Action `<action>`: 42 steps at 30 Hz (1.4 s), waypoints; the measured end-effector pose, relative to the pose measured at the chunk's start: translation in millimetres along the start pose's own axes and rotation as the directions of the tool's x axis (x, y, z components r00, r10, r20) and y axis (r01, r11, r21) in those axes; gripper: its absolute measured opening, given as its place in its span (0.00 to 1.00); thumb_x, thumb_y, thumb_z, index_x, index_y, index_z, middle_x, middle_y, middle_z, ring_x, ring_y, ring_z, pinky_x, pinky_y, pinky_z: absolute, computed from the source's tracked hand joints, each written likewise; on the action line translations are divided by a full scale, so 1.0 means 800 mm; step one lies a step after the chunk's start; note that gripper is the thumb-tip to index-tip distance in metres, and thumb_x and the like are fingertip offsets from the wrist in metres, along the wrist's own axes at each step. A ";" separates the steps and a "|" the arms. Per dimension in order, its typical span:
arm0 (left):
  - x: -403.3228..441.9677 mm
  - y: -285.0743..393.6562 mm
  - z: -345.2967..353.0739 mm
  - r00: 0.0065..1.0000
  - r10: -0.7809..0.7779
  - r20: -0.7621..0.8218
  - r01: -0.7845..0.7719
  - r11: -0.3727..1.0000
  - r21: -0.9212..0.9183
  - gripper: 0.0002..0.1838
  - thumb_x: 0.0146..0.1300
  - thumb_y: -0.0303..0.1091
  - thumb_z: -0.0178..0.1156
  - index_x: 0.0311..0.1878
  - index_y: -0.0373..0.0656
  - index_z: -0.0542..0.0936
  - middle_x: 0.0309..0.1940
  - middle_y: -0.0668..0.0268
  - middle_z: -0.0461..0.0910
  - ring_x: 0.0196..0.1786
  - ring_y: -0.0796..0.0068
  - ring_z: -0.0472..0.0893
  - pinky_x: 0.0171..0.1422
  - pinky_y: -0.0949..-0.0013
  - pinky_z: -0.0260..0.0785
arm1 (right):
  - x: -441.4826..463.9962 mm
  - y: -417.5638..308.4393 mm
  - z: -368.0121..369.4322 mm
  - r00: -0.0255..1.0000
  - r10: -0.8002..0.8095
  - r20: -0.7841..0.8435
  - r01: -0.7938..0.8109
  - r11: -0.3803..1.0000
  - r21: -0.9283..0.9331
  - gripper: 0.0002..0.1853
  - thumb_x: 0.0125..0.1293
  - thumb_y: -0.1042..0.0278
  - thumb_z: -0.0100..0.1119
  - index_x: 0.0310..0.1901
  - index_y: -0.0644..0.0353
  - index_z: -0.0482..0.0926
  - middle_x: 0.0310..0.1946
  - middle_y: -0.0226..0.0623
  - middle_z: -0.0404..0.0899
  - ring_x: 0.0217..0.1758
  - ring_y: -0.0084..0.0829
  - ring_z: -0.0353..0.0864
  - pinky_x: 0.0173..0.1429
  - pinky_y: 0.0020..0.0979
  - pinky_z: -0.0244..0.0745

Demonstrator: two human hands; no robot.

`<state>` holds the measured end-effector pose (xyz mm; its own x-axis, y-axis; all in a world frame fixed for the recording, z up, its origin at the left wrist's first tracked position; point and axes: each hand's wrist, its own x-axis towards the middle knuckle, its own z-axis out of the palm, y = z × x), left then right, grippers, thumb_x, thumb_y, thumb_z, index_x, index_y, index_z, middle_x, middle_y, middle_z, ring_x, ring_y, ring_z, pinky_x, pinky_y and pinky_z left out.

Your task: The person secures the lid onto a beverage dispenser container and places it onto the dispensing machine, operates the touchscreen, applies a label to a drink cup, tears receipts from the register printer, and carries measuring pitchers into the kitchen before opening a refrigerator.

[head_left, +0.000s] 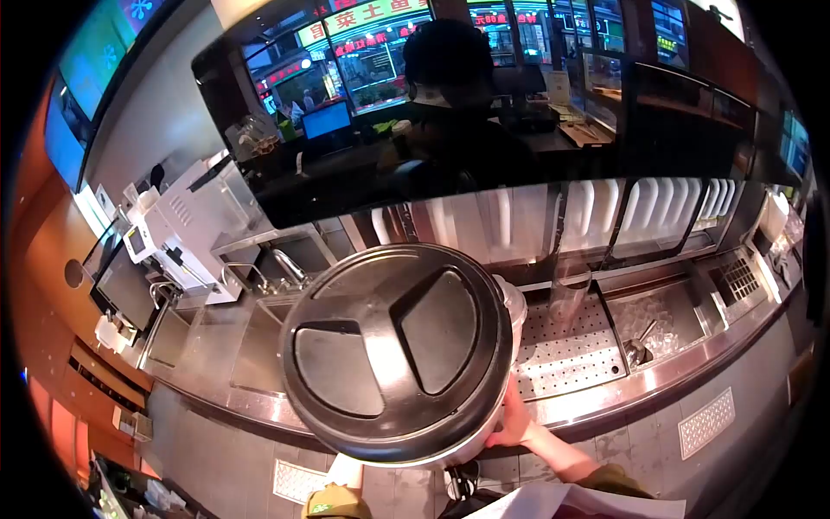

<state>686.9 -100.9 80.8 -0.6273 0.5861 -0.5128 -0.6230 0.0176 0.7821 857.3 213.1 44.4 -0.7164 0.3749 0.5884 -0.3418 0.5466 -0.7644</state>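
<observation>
Holding the lidded container (458, 455) level looks like the main thing to get right here, since the broad black lid (385, 346) faces up at the wearer and hides nearly everything beneath it. The container is right in front of the body, at the near side of the steel table (558, 410), covering the view between the sink basin (262, 346) on the left and the perforated tray (571, 350) on the right. The right grip (513, 421) is clamped on the container's side, below the lid's rim, with part of its fingers out of sight. The left wrist (345, 471) shows below the lid's near edge, but the left grip itself is hidden, so I cannot tell how it is set; nor can I tell whether the base rests on anything. A load this wide probably handles best with both palms low on the wall, set opposite each other, elbows close in, so that the weight is shared and nothing hangs from the lid alone. How firmly the lid is seated is not shown, so tilting seems unwise. Room on the right also deserves care: a clear vessel (566, 298) stands upright on the tray, near the container, and the ice bin (657, 324) is beyond it. A slow, even lift or turn would best spare them a knock.
</observation>
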 end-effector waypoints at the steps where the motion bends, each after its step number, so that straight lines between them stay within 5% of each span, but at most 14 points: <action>1: 0.001 -0.001 -0.004 1.000 -0.003 0.004 0.003 1.000 0.002 0.29 0.60 0.49 0.51 0.59 0.39 0.63 0.52 0.60 0.68 0.54 0.70 0.68 0.59 0.65 0.59 | 0.000 0.001 0.010 0.999 0.013 -0.042 -0.009 0.997 0.082 0.59 0.43 0.27 0.54 0.67 0.55 0.35 0.65 0.62 0.31 0.69 0.57 0.33 0.68 0.47 0.35; 6: 0.016 -0.018 -0.007 1.000 -0.018 0.014 0.018 0.999 0.041 0.30 0.59 0.50 0.51 0.59 0.39 0.63 0.51 0.60 0.69 0.54 0.70 0.68 0.58 0.65 0.60 | -0.007 -0.001 0.040 0.958 -0.062 -0.282 0.104 0.985 0.138 0.56 0.44 0.23 0.48 0.68 0.50 0.38 0.66 0.60 0.32 0.69 0.56 0.35 0.68 0.46 0.35; 9: 0.022 -0.020 -0.011 0.999 -0.027 0.034 0.025 0.998 0.057 0.31 0.58 0.51 0.52 0.59 0.39 0.63 0.51 0.60 0.69 0.54 0.70 0.69 0.58 0.65 0.60 | -0.013 0.001 0.036 0.948 -0.090 -0.304 0.143 0.977 0.157 0.58 0.44 0.22 0.47 0.67 0.55 0.39 0.66 0.59 0.34 0.69 0.55 0.37 0.68 0.45 0.36; 10: 0.023 -0.019 -0.010 0.999 -0.027 0.040 0.024 0.998 0.064 0.31 0.58 0.51 0.52 0.59 0.39 0.63 0.51 0.60 0.69 0.54 0.70 0.69 0.58 0.65 0.61 | -0.014 -0.010 0.028 0.961 0.006 -0.275 0.035 0.989 0.142 0.62 0.41 0.20 0.47 0.66 0.65 0.39 0.66 0.59 0.37 0.69 0.52 0.40 0.69 0.42 0.37; 13: 0.034 -0.015 0.003 0.997 -0.028 0.073 0.022 0.996 0.083 0.32 0.58 0.52 0.52 0.59 0.39 0.63 0.51 0.60 0.69 0.53 0.70 0.69 0.57 0.64 0.61 | -0.022 -0.022 0.020 0.946 0.031 -0.323 0.020 0.988 0.152 0.65 0.40 0.19 0.46 0.64 0.73 0.39 0.66 0.57 0.40 0.70 0.47 0.41 0.69 0.38 0.38; 20: 0.071 -0.004 0.055 0.976 -0.001 0.217 -0.034 0.987 0.155 0.33 0.57 0.54 0.53 0.59 0.39 0.62 0.51 0.59 0.69 0.53 0.70 0.69 0.56 0.64 0.62 | -0.066 -0.093 0.005 0.884 0.166 -0.437 0.039 0.906 0.422 0.67 0.39 0.22 0.53 0.64 0.72 0.34 0.64 0.46 0.47 0.67 0.36 0.45 0.68 0.35 0.42; 24: 0.083 0.000 0.103 0.945 0.024 0.325 -0.075 0.987 0.145 0.34 0.56 0.54 0.53 0.59 0.39 0.62 0.51 0.59 0.70 0.52 0.71 0.70 0.56 0.64 0.63 | -0.201 0.048 -0.008 0.804 0.453 -0.384 0.045 0.599 0.800 0.43 0.56 0.34 0.42 0.62 0.65 0.51 0.60 0.40 0.58 0.61 0.34 0.59 0.64 0.36 0.54; 25: 0.076 0.002 0.118 0.935 0.032 0.354 -0.085 0.987 0.134 0.35 0.56 0.55 0.53 0.59 0.39 0.62 0.51 0.59 0.70 0.52 0.71 0.70 0.55 0.64 0.63 | -0.220 0.036 -0.030 0.795 0.516 -0.319 0.157 0.332 0.930 0.30 0.66 0.44 0.35 0.61 0.59 0.58 0.58 0.36 0.64 0.57 0.34 0.66 0.63 0.37 0.59; 27: 0.056 0.005 0.147 0.907 0.054 0.417 -0.110 0.988 0.110 0.35 0.56 0.55 0.53 0.59 0.39 0.62 0.51 0.59 0.70 0.52 0.71 0.70 0.55 0.64 0.64 | -0.228 -0.005 -0.076 0.848 0.017 -0.530 0.279 0.835 0.474 0.25 0.66 0.45 0.36 0.54 0.56 0.67 0.47 0.38 0.73 0.51 0.31 0.71 0.58 0.38 0.65; 28: 0.037 0.008 0.162 0.890 0.068 0.452 -0.124 0.988 0.094 0.35 0.56 0.55 0.53 0.59 0.39 0.62 0.51 0.59 0.70 0.52 0.71 0.70 0.55 0.64 0.64 | -0.227 -0.038 -0.099 0.827 -0.063 -0.559 0.309 0.881 0.358 0.25 0.66 0.45 0.36 0.54 0.56 0.67 0.47 0.37 0.73 0.50 0.31 0.71 0.58 0.38 0.65; 31: -0.064 0.049 0.222 0.830 0.064 0.554 -0.104 0.994 0.041 0.41 0.51 0.60 0.58 0.61 0.39 0.60 0.51 0.59 0.69 0.50 0.71 0.71 0.51 0.63 0.68 | -0.220 -0.140 -0.162 0.802 -0.011 -0.598 0.195 0.950 0.244 0.24 0.66 0.46 0.37 0.53 0.56 0.67 0.46 0.37 0.73 0.50 0.31 0.71 0.57 0.37 0.65; 33: -0.133 0.076 0.255 0.492 0.125 0.861 -0.363 0.929 0.072 0.62 0.37 0.66 0.64 0.67 0.38 0.44 0.66 0.57 0.49 0.67 0.67 0.52 0.68 0.63 0.46 | -0.217 -0.194 -0.196 0.790 0.008 -0.613 0.123 0.978 0.171 0.24 0.66 0.46 0.37 0.52 0.56 0.67 0.45 0.37 0.73 0.49 0.30 0.71 0.56 0.37 0.65; 35: -0.169 0.086 0.278 0.435 0.158 0.886 -0.517 0.850 0.103 0.69 0.30 0.66 0.68 0.67 0.38 0.40 0.67 0.58 0.45 0.68 0.67 0.48 0.69 0.64 0.41 | -0.217 -0.250 -0.227 0.783 -0.020 -0.621 0.084 0.994 0.074 0.24 0.66 0.46 0.37 0.52 0.56 0.67 0.44 0.36 0.73 0.49 0.30 0.71 0.56 0.37 0.66; 42: -0.240 0.126 0.368 0.293 0.220 0.930 -0.500 0.864 -0.047 0.63 0.36 0.58 0.70 0.67 0.37 0.43 0.65 0.58 0.51 0.68 0.68 0.50 0.69 0.66 0.42 | -0.143 -0.422 -0.331 0.790 -0.179 -0.586 0.032 0.967 -0.252 0.22 0.66 0.46 0.37 0.50 0.56 0.68 0.42 0.35 0.73 0.47 0.28 0.72 0.54 0.36 0.67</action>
<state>882.4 26.8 362.2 0.1137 0.9293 0.3513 -0.2465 -0.3161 0.9161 1215.9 183.6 305.1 -0.1482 0.6374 0.7562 -0.2009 0.7293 -0.6541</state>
